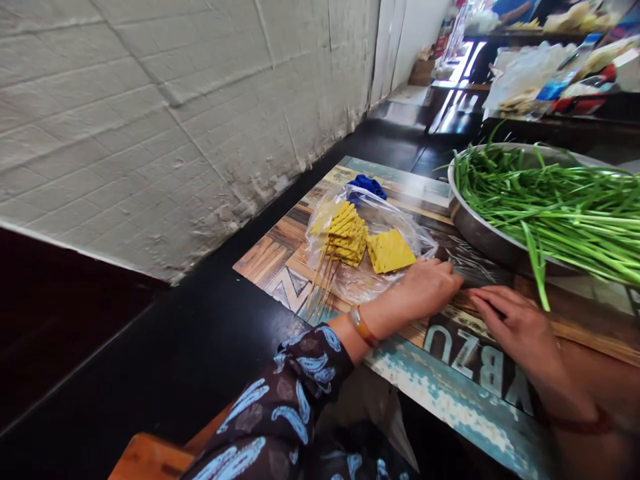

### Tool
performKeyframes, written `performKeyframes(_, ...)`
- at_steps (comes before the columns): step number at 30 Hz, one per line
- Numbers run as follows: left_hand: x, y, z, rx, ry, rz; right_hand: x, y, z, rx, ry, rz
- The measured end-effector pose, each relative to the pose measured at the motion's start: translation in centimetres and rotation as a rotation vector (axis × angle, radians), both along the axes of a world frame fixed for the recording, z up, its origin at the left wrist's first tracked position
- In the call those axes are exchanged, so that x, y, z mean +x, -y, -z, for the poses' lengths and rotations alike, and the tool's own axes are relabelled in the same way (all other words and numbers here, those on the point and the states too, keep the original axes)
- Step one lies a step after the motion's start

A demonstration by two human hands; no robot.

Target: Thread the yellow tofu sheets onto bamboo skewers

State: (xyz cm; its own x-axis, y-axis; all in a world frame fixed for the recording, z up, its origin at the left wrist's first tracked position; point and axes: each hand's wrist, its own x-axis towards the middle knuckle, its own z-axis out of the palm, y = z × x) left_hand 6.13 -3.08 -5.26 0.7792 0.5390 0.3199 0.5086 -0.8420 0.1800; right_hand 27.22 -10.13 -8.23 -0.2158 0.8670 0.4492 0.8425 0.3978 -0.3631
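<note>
My left hand [434, 285] is closed, knuckles up, over the patterned table, just right of the yellow food pieces. My right hand [520, 323] has its thumb and fingers pressed together in a pinch, close to the left fingertips. Whatever lies between the two hands is too small to make out. A stack of flat yellow squares [346, 233] on thin wooden skewers [323, 283] rests on a clear plastic bag [367, 288]. Beside the stack lies another yellow square piece [391, 252]. Behind them sits a crumpled blue item [367, 187].
A wide metal bowl [465, 217] heaped with long green leafy stalks [560, 200] stands at the right, some hanging over its rim. A pale wall [200, 120] runs along the left. Farther back, another table holds plastic bags [530, 70] and a bottle [575, 63].
</note>
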Motion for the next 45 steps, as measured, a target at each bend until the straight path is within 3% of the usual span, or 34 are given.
performKeyframes(14, 0.2, 0.2, -1.0, 0.015, 0.065, 0.081, -1.7, 0.2, -1.0, 0.09, 0.119, 0.031)
performKeyframes(22, 0.3, -0.5, -1.5, -0.192, 0.101, -0.003, -1.9, 0.3, -0.9, 0.077, 0.09, 0.06)
performKeyframes(27, 0.4, -0.3, -1.6, -0.191, 0.103, -0.031, -2.1, 0.1, -0.9, 0.049, 0.022, 0.065)
performKeyframes(33, 0.5, -0.9, -1.4, -0.297, 0.325, -0.089, -1.9, 0.0, -1.4, -0.001, -0.164, 0.101)
performKeyframes(38, 0.4, -1.1, -1.2, -0.392, 0.381, 0.052, -2.2, -0.2, -1.4, 0.002, -0.167, 0.102)
performKeyframes(45, 0.4, -1.1, -0.8, -0.349, 0.316, 0.091, -2.8, -0.5, -1.3, 0.059, 0.002, 0.063)
